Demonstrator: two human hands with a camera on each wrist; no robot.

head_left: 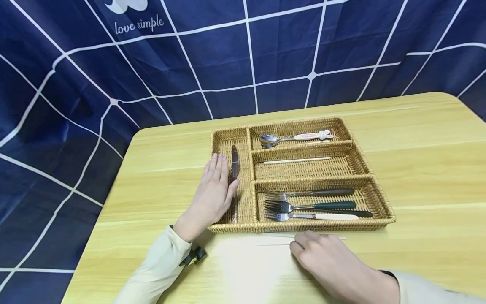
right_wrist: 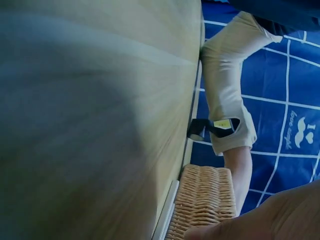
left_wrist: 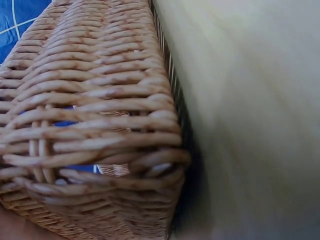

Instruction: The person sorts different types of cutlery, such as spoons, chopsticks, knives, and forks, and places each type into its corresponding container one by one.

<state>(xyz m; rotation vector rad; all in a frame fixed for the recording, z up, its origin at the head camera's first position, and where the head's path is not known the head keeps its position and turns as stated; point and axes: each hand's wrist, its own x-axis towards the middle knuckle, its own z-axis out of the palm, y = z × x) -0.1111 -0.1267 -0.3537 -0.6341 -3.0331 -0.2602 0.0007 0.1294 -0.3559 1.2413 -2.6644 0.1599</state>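
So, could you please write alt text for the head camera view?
A person's left hand rests flat on the left edge of a woven cutlery tray on a wooden table, while the right hand touches thin chopsticks lying before it. The tray holds forks, a spoon and a knife.

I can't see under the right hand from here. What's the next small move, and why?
Probably pinch the pale chopstick on the table and lift it. The right hand rests over it in front of the wicker tray, one chopstick already lies in the middle compartment, and the left hand steadies the tray.
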